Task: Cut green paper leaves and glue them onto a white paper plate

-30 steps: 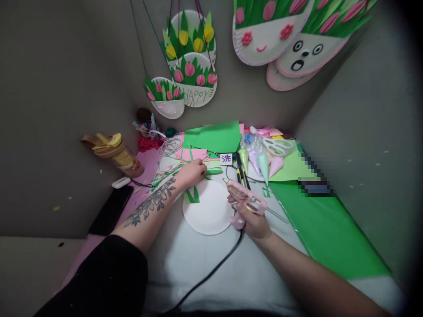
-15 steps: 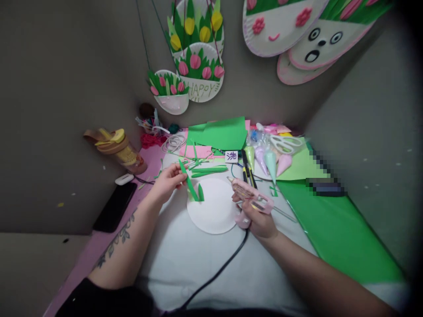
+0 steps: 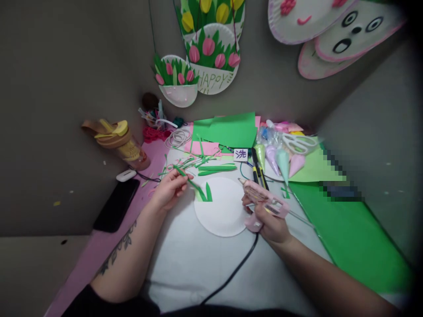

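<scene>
My left hand (image 3: 170, 189) pinches a long green paper leaf (image 3: 187, 178) between thumb and fingers at the upper left of a white paper plate (image 3: 221, 215). A shorter green leaf (image 3: 208, 192) stands at the plate's left part, beside a pale green piece mostly behind the leaves. In my right hand (image 3: 269, 220) is a pink hot glue gun (image 3: 264, 197), its nozzle pointing up and left over the plate's right edge. The gun's black cord runs down toward me. Behind the plate lie more cut green leaves (image 3: 217, 168).
Paper scraps, a utility knife (image 3: 258, 167), piping bags (image 3: 282, 163) and white scissors (image 3: 300, 143) lie at the back. Green sheets (image 3: 350, 233) cover the right side. A phone (image 3: 116, 206) and a tumbler (image 3: 124, 147) stand left. Decorated plates (image 3: 211, 53) hang on the wall.
The view has shifted, so most things appear farther right. The long leaf in my left hand now slants more to the left at its top. The glue gun stays in my right hand.
</scene>
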Demonstrator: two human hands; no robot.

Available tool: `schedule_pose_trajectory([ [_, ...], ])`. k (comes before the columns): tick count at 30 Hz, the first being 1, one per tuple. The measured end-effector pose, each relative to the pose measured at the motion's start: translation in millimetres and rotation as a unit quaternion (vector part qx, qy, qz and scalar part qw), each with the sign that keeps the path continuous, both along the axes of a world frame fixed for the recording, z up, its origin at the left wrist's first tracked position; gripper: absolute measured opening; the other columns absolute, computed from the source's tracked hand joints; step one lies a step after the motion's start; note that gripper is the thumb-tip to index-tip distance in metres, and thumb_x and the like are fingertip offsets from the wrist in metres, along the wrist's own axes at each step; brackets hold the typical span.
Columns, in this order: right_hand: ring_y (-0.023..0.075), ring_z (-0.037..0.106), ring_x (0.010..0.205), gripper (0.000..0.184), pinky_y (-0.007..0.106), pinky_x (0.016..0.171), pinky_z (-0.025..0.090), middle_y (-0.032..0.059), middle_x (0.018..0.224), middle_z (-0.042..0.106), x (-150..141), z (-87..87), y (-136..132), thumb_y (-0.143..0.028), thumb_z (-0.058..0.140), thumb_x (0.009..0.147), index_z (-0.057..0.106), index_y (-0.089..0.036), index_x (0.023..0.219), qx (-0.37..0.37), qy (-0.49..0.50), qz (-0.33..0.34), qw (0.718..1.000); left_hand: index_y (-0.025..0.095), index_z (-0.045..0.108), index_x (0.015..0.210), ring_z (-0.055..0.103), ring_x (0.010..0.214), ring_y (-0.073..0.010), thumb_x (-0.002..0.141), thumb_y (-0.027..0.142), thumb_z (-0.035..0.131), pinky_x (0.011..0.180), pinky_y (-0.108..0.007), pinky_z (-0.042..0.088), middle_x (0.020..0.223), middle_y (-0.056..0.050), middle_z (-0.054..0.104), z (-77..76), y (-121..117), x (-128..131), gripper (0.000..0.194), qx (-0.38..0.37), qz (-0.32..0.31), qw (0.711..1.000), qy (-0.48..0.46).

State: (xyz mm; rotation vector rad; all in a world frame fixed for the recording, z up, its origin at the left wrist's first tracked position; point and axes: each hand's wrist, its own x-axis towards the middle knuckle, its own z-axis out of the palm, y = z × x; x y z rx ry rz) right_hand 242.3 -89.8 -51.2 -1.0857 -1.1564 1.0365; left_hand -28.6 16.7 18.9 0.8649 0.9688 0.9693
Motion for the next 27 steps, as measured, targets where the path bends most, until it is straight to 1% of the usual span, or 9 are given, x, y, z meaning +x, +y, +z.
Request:
schedule_pose_trajectory([
  [3, 0.0288, 0.063, 0.093, 0.041, 0.044, 0.076, 0.053, 0.0085, 0.093, 0.069, -1.4, 1.7, 0.0, -0.052, 0.061, 0.083, 0.065, -0.024, 0.112, 0.005, 0.019, -0.018, 1.000, 0.015, 0.057, 0.083, 0.037, 0.044, -0.0015, 0.066, 0.021, 0.077, 0.036, -0.012, 0.024, 0.069, 0.002, 0.056, 3.0, 0.9, -0.8, 0.027, -0.040, 0.009, 0.997, -0.072],
  [6, 0.0286, 0.063, 0.091, 0.040, 0.043, 0.073, 0.053, 0.0086, 0.090, 0.068, -2.0, 2.4, -0.1, -0.052, 0.060, 0.083, 0.065, -0.023, 0.110, 0.003, 0.018, -0.018, 1.000, 0.012, 0.060, 0.097, 0.035, 0.045, -0.0010, 0.069, 0.022, 0.076, 0.038, -0.011, 0.025, 0.065, 0.004, 0.049, 3.7, 2.1, -0.7, 0.034, -0.076, 0.019, 0.991, -0.113],
  [8, 0.0283, 0.063, 0.090, 0.038, 0.043, 0.073, 0.053, 0.0086, 0.090, 0.068, -2.0, 2.5, -0.1, -0.052, 0.060, 0.083, 0.066, -0.023, 0.108, 0.000, 0.015, -0.014, 1.000, 0.011, 0.060, 0.103, 0.034, 0.045, -0.0011, 0.072, 0.022, 0.075, 0.037, -0.011, 0.024, 0.065, 0.004, 0.050, 2.9, 1.8, -0.1, 0.036, -0.084, 0.018, 0.990, -0.113],
  [11, 0.0279, 0.063, 0.089, 0.037, 0.043, 0.073, 0.052, 0.0088, 0.090, 0.068, -2.2, 3.3, -0.3, -0.050, 0.061, 0.083, 0.067, -0.022, 0.105, 0.004, 0.020, -0.012, 1.000, 0.014, 0.057, 0.108, 0.037, 0.045, -0.0027, 0.075, 0.022, 0.072, 0.039, -0.013, 0.026, 0.069, 0.001, 0.057, 0.0, 0.3, 0.9, 0.037, -0.074, 0.024, 0.994, -0.079],
  [13, 0.0276, 0.063, 0.088, 0.036, 0.043, 0.073, 0.052, 0.0088, 0.090, 0.068, -2.5, 4.3, -0.4, -0.049, 0.062, 0.082, 0.067, -0.022, 0.105, 0.004, 0.028, -0.009, 1.000, 0.016, 0.056, 0.102, 0.039, 0.045, -0.0042, 0.075, 0.026, 0.072, 0.039, -0.015, 0.028, 0.073, -0.001, 0.064, -2.9, -0.4, 1.9, 0.034, -0.056, 0.039, 0.997, -0.036],
  [16, 0.0269, 0.062, 0.087, 0.038, 0.043, 0.074, 0.052, 0.0084, 0.091, 0.067, -2.6, 4.8, -0.4, -0.048, 0.064, 0.082, 0.066, -0.022, 0.109, 0.001, 0.047, -0.003, 0.999, 0.016, 0.056, 0.087, 0.042, 0.045, -0.0053, 0.071, 0.036, 0.075, 0.041, -0.018, 0.029, 0.078, -0.004, 0.069, -8.0, -0.3, 4.1, 0.032, -0.010, 0.054, 0.998, 0.022],
  [20, 0.0253, 0.061, 0.089, 0.036, 0.041, 0.077, 0.050, 0.0070, 0.092, 0.067, -2.4, 3.7, -0.4, -0.044, 0.064, 0.083, 0.065, -0.024, 0.112, 0.001, 0.069, 0.012, 0.998, 0.014, 0.066, 0.079, 0.041, 0.050, -0.0042, 0.063, 0.040, 0.080, 0.046, -0.019, 0.029, 0.082, -0.003, 0.069, -13.6, 1.8, 6.5, 0.033, 0.051, 0.090, 0.991, 0.080],
  [23, 0.0236, 0.060, 0.089, 0.033, 0.039, 0.079, 0.049, 0.0057, 0.093, 0.067, -2.8, 4.3, 0.3, -0.042, 0.064, 0.084, 0.066, -0.025, 0.112, 0.011, 0.077, 0.022, 0.997, 0.015, 0.068, 0.076, 0.036, 0.049, -0.0038, 0.060, 0.041, 0.081, 0.045, -0.020, 0.025, 0.074, 0.000, 0.065, -15.5, 3.1, 8.5, 0.034, 0.049, 0.125, 0.988, 0.081],
  [27, 0.0234, 0.060, 0.088, 0.034, 0.039, 0.080, 0.048, 0.0055, 0.093, 0.066, -4.0, 6.9, 2.0, -0.042, 0.064, 0.084, 0.066, -0.025, 0.113, 0.026, 0.073, 0.022, 0.997, 0.015, 0.066, 0.074, 0.035, 0.046, -0.0041, 0.057, 0.039, 0.081, 0.044, -0.020, 0.023, 0.065, 0.003, 0.060, -17.6, 3.2, 14.2, 0.033, 0.049, 0.135, 0.986, 0.080],
])
